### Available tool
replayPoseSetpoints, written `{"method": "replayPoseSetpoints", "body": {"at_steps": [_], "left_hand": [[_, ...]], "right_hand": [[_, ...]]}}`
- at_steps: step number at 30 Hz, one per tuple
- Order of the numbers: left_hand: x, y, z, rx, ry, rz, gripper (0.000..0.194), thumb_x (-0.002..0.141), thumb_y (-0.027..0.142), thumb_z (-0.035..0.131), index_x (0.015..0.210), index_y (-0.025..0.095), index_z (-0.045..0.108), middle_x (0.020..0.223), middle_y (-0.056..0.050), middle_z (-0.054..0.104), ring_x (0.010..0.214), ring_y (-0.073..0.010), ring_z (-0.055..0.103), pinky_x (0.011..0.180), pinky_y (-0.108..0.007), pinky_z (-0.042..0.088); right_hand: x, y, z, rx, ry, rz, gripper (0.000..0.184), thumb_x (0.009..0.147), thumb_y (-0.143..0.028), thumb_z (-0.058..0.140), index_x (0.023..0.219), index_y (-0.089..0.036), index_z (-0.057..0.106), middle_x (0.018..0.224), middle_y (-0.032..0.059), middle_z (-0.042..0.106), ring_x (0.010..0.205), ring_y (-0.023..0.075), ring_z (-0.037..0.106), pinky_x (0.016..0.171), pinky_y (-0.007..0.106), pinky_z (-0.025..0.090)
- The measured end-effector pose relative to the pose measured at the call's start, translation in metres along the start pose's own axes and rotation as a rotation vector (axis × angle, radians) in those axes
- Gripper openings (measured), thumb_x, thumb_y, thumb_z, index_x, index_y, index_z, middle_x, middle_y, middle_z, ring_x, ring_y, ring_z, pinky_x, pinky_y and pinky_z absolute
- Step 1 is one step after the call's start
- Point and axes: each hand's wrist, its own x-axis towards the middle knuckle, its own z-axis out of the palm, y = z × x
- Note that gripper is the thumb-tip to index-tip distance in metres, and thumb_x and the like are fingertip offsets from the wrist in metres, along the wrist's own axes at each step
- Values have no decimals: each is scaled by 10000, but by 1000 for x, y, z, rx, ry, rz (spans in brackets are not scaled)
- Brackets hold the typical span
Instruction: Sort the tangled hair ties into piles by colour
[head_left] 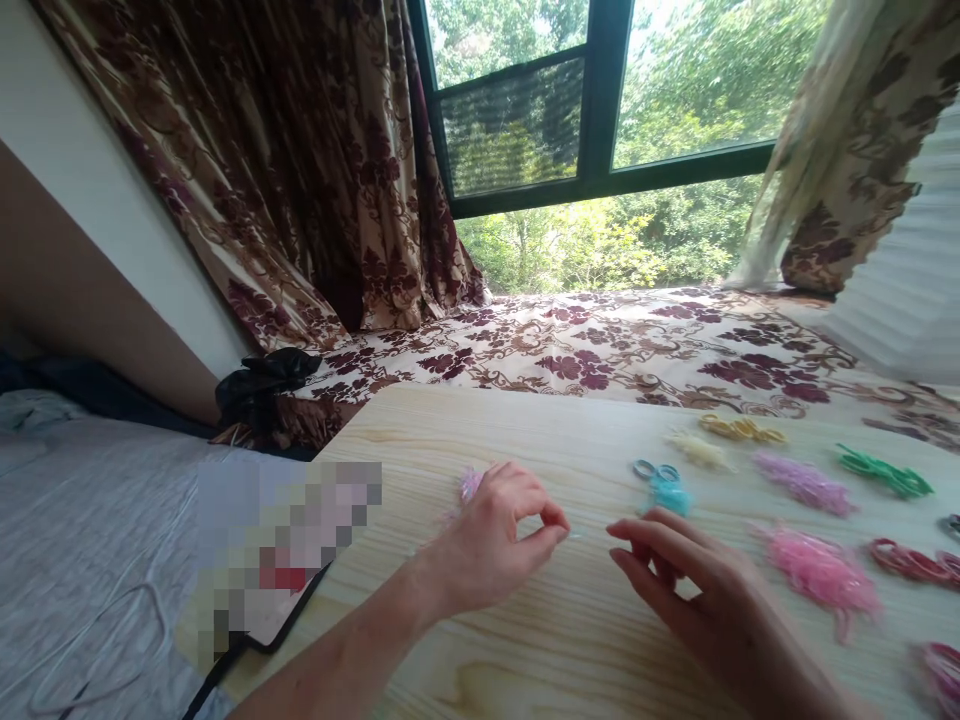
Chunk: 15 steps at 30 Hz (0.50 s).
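Over the middle of the wooden table, my left hand (504, 530) is closed in a pinch, thumb against forefinger. A thin, pale-blue elastic band (576, 535) shows faintly at those fingertips. My right hand (694, 575) faces it from the right with a small gap between thumb and forefinger, and I see nothing held there. Just beyond the right hand lies a turquoise pile of small elastic bands (670, 495), with blue-grey hair ties (655, 470) touching it. Partly hidden behind my left hand is a pink-lilac pile of bands (471, 485).
On the table's right (420, 430) lie pink bands (817, 570), lilac bands (806, 483), cream bands (701, 450), yellow hair ties (742, 430), green ties (885, 470) and red ties (911, 560). A blurred-out phone-like object (300, 560) with a black cable is at the left edge.
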Motion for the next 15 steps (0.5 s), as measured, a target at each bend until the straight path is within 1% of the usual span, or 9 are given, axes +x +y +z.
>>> {"method": "replayPoseSetpoints", "body": {"at_steps": [6,10,15], "left_hand": [[-2,3,6,-122,-18,-41,81,807,128,624,767,170,681,831,-37,681,913,-161,589,859,-275,444],[-3,6,7,-164,-43,-78,83,806,134,624,778,173,691,846,-37,684,913,-159,596,860,-271,450],[-2,8,6,-195,-59,-116,79,813,162,626,784,170,699,846,-38,681,912,-161,598,858,-276,453]], "right_hand": [[0,-3,0,25,31,-89,145,902,-245,543,997,-210,648,752,14,627,529,92,594,458,175,503],[3,-8,-1,4,61,-135,126,898,-226,545,963,-210,652,752,20,640,527,92,592,474,183,510],[3,-9,0,9,73,-143,114,895,-218,548,929,-206,656,749,17,644,520,89,590,471,183,499]]}}
